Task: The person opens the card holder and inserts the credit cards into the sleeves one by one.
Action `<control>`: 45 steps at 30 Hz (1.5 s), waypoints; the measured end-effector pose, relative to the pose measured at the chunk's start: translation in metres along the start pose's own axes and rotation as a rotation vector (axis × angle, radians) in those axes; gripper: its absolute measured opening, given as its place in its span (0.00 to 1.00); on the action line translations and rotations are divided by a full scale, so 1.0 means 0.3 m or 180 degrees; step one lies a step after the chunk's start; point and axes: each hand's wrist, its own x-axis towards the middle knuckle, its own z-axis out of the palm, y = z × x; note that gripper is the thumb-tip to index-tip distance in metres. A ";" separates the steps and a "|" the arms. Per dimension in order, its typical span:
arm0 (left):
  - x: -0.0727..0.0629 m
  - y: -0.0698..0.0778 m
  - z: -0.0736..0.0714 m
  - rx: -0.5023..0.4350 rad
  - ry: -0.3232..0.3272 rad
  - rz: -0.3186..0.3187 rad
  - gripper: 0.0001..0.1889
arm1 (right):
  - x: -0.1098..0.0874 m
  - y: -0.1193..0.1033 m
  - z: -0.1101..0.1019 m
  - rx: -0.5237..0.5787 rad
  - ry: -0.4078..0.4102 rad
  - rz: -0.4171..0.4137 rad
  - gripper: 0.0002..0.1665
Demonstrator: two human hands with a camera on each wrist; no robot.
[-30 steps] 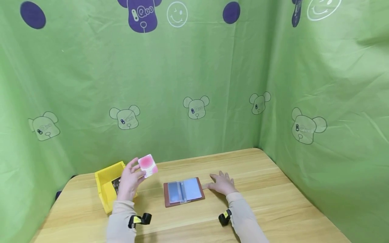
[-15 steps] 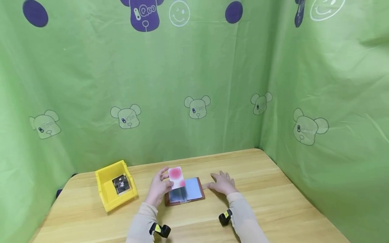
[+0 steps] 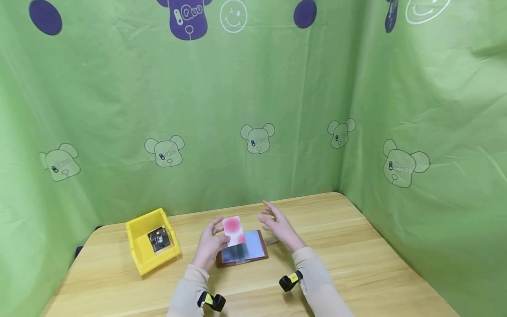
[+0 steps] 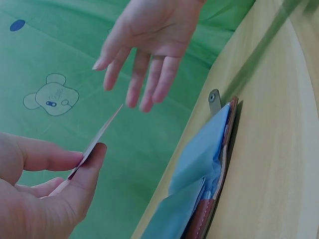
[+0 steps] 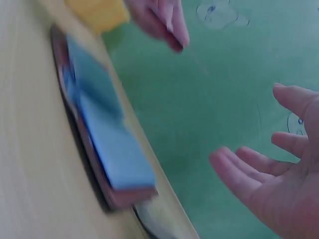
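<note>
Backdrop: green bear-print cloth behind a pale wooden table [image 3: 356, 264].
Left hand [image 3: 210, 246]: pinches a white card with a pink circle [image 3: 233, 230] above the open brown card wallet [image 3: 253, 253].
Right hand [image 3: 279, 224]: has lifted off the table, fingers spread, empty, just right of the card.
Far left: yellow plastic bin [image 3: 136, 246].
Change: card now over the wallet; handover or insertion seems near.

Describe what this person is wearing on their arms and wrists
Both arms are covered by long, light beige sleeves, the left sleeve and the right sleeve. Each wrist carries a small black device with a yellow marking: one on the left wrist, one on the right wrist. The left hand and right hand are bare, without gloves; no rings show.
</note>
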 end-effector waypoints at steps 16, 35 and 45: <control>-0.022 0.008 0.034 0.0427 -0.0288 0.0097 0.35 | -0.019 0.002 0.081 0.0422 -0.0784 0.0166 0.40; 0.006 -0.003 -0.181 0.2217 -0.0154 0.0006 0.33 | 0.006 0.050 0.026 0.0305 -0.0110 0.0395 0.40; 0.014 -0.084 -0.167 0.2157 -0.0264 -0.0262 0.30 | 0.006 0.086 0.059 0.0180 -0.0166 0.0524 0.38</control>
